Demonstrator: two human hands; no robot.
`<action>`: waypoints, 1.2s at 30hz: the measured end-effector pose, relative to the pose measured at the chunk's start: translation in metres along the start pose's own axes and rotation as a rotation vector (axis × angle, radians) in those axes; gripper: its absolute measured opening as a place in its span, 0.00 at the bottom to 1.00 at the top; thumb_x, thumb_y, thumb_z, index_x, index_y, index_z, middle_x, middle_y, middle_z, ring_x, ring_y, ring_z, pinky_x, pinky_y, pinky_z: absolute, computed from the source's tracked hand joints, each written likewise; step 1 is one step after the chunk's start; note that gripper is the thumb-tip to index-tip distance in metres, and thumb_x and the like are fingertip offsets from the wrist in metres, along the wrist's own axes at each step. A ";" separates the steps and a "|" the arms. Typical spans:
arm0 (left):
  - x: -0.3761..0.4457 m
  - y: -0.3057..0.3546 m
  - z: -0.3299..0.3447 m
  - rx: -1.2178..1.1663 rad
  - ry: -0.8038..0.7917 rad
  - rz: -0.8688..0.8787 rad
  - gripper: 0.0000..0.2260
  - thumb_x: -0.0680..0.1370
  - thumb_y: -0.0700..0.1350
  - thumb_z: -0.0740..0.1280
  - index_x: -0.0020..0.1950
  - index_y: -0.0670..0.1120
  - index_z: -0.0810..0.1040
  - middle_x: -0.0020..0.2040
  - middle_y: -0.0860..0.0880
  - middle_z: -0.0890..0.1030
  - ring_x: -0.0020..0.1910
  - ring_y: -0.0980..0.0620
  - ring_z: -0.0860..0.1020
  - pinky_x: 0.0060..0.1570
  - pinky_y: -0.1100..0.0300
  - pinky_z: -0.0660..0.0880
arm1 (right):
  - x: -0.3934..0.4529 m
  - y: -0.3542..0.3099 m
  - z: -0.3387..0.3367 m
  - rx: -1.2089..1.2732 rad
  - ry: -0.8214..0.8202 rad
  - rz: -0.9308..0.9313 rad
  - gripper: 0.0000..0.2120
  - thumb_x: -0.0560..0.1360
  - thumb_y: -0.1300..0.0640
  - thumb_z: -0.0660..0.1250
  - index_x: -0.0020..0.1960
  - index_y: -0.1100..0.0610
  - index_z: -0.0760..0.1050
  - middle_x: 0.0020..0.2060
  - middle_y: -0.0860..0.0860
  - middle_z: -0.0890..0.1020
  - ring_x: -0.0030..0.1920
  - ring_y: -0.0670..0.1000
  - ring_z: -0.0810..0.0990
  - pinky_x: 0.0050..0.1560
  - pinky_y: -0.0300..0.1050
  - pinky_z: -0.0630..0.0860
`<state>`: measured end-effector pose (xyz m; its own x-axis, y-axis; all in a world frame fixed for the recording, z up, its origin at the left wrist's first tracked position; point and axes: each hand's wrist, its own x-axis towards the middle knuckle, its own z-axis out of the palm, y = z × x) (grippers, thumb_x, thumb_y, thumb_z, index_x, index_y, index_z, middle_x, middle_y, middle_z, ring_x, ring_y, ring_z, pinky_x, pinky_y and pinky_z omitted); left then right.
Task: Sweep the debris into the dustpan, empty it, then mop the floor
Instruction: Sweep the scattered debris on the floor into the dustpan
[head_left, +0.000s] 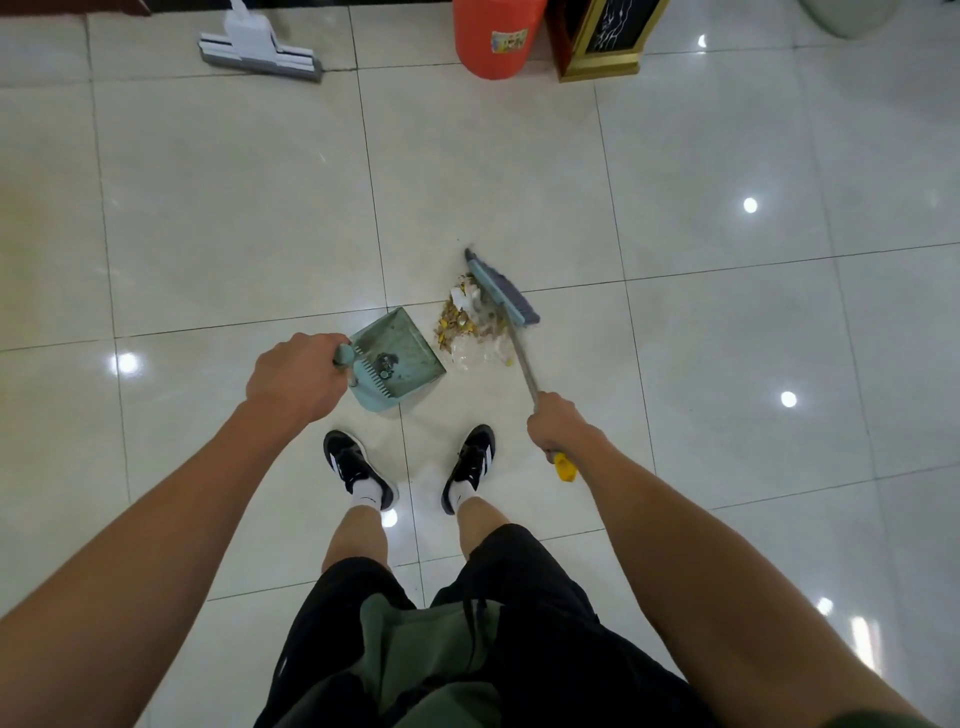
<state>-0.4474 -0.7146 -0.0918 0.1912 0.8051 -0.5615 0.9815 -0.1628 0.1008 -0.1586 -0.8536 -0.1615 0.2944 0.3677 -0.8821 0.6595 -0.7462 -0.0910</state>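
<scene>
I see the left hand (296, 376) gripping the dustpan (397, 358) handle, the pan's mouth just left of the debris (467, 325) pile on the floor (727, 322). Right hand (558, 423) clenches the broom (501, 291) handle, bristles touching the pile's far right edge; mop (260, 49) lies well beyond.

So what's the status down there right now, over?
Left hand grips dustpan, right hand grips broom. Debris between them, on floor. Nothing blocking.

The left hand (296, 375) is gripping the dustpan (397, 358) handle while the right hand (558, 426) is holding the broom (501, 291) against debris (467, 327) just beyond it.
</scene>
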 end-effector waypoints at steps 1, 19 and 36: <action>-0.001 -0.001 0.001 -0.006 0.000 0.001 0.05 0.78 0.45 0.65 0.46 0.55 0.77 0.37 0.51 0.75 0.38 0.44 0.76 0.36 0.56 0.69 | -0.004 -0.002 0.005 -0.007 -0.015 -0.014 0.18 0.77 0.62 0.58 0.67 0.63 0.68 0.46 0.57 0.75 0.39 0.60 0.79 0.40 0.51 0.81; -0.028 -0.041 0.035 -0.101 0.016 -0.032 0.03 0.80 0.45 0.64 0.47 0.52 0.76 0.37 0.50 0.77 0.34 0.47 0.75 0.34 0.56 0.69 | -0.068 -0.017 0.082 0.073 -0.192 -0.138 0.34 0.75 0.65 0.60 0.79 0.54 0.57 0.56 0.60 0.75 0.48 0.61 0.80 0.47 0.53 0.82; -0.039 -0.109 0.021 -0.213 0.032 0.074 0.04 0.78 0.45 0.65 0.45 0.50 0.78 0.37 0.51 0.77 0.40 0.43 0.78 0.37 0.56 0.71 | -0.152 -0.052 0.141 0.315 -0.075 -0.061 0.33 0.76 0.65 0.64 0.78 0.51 0.63 0.44 0.55 0.76 0.30 0.50 0.73 0.28 0.41 0.72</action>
<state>-0.5622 -0.7401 -0.0985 0.2595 0.8137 -0.5202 0.9441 -0.1005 0.3138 -0.3352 -0.9485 -0.0876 0.2013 0.3835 -0.9013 0.4244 -0.8635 -0.2726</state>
